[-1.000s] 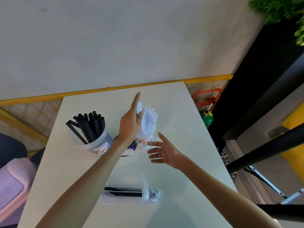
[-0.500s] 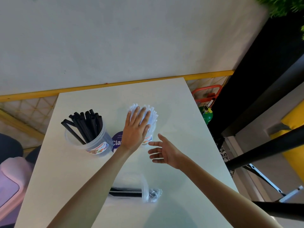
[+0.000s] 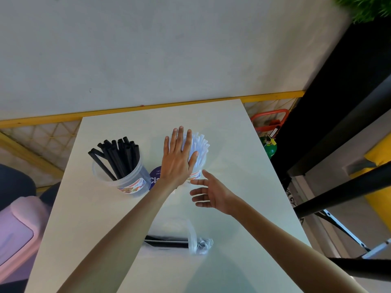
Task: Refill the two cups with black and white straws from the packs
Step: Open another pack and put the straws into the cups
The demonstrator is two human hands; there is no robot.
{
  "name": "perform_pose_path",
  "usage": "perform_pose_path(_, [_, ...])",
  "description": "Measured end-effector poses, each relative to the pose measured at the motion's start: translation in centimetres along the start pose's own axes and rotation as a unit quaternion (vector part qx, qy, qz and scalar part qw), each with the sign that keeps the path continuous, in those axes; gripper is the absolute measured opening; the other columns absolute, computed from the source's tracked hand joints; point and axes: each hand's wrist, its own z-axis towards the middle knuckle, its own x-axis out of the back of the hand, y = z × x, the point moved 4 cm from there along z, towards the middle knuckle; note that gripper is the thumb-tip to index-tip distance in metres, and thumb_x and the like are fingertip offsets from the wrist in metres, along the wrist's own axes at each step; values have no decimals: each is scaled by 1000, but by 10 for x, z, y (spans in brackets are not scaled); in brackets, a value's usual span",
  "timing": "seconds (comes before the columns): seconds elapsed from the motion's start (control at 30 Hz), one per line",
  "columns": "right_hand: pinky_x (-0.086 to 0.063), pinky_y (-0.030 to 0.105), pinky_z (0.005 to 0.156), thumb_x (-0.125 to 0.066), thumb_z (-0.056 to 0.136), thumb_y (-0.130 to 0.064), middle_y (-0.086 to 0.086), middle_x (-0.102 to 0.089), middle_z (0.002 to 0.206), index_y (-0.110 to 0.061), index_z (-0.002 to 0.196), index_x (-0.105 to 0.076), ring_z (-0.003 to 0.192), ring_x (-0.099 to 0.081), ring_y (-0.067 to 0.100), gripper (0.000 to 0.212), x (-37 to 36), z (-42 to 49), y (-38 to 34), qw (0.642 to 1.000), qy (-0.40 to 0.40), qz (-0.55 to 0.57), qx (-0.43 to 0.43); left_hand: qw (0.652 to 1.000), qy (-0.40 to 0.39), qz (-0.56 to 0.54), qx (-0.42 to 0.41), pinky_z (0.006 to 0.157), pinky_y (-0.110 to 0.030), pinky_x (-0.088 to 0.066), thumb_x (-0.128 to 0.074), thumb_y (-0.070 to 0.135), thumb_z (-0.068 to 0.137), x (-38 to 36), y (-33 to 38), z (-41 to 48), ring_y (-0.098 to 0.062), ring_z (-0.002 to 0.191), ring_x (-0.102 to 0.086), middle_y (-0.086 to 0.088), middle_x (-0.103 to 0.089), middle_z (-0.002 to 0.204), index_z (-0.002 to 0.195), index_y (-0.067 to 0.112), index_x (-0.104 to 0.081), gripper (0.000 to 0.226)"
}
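The thin pack [image 3: 177, 243] lies nearest on the bench [image 3: 243, 166]; it looks light and slippery. The right hand [image 3: 208, 194] hovers, grip wide, holding nothing. The left hand [image 3: 178, 159], grip wide, lies flat on the white straws [image 3: 200, 149] in their cup [image 3: 195, 175]. They look light and bendy, best pinched in a bunch. The black-straw cup [image 3: 127, 178] stands beside, easy to knock.

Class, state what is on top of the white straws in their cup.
The left hand lies flat over the white straws, fingers straight. The straw tips beneath it are covered.

Left hand [image 3: 177, 162] — now flat atop white straws [image 3: 201, 145]
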Motion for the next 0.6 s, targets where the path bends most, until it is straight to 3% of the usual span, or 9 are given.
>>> perform_pose_path(0.2, [-53, 26, 69, -31, 96, -55, 4, -65, 84, -18, 105, -59, 70, -64, 16, 47, -14, -2, 4, 1000, -9, -13, 7, 996, 30, -89, 9, 112, -42, -17, -12, 48, 97, 19, -5, -17, -36, 139, -26, -21, -28, 150, 145, 5, -22, 65])
perform_pose_path(0.33, [-53, 26, 70, -37, 95, -51, 4, -65, 84, -19, 100, -60, 70, -64, 16, 39, -31, 0, 10, 999, -22, -44, 12, 987, 56, -151, -1, 108, -40, -29, -27, 41, 97, 33, -13, -40, -35, 133, -37, -20, -40, 143, 142, 4, -30, 58])
perform_pose_path(0.43, [-53, 26, 72, -41, 98, -36, 5, -65, 85, -15, 100, -58, 73, -64, 18, 27, -51, 1, 20, 996, -35, -86, 13, 977, 84, -195, 2, 93, -32, -46, -38, 28, 93, 43, -24, -68, -27, 118, -51, -16, -51, 130, 135, 7, -41, 47])
perform_pose_path(0.53, [-52, 24, 71, -44, 98, -20, 5, -65, 81, -10, 100, -57, 69, -64, 15, 17, -71, 6, 36, 987, -34, -157, 26, 973, 93, -210, 3, 77, -19, -44, -45, 15, 92, 45, -38, -97, -12, 92, -54, -9, -62, 109, 123, 8, -52, 33])
perform_pose_path(0.6, [-50, 19, 64, -42, 98, -13, 2, -63, 77, -11, 93, -58, 62, -62, 10, 16, -82, 13, 50, 970, -19, -239, 26, 978, 81, -192, 18, 64, -16, -44, -46, 13, 89, 38, -49, -119, -13, 77, -59, -4, -66, 94, 111, 9, -61, 27])
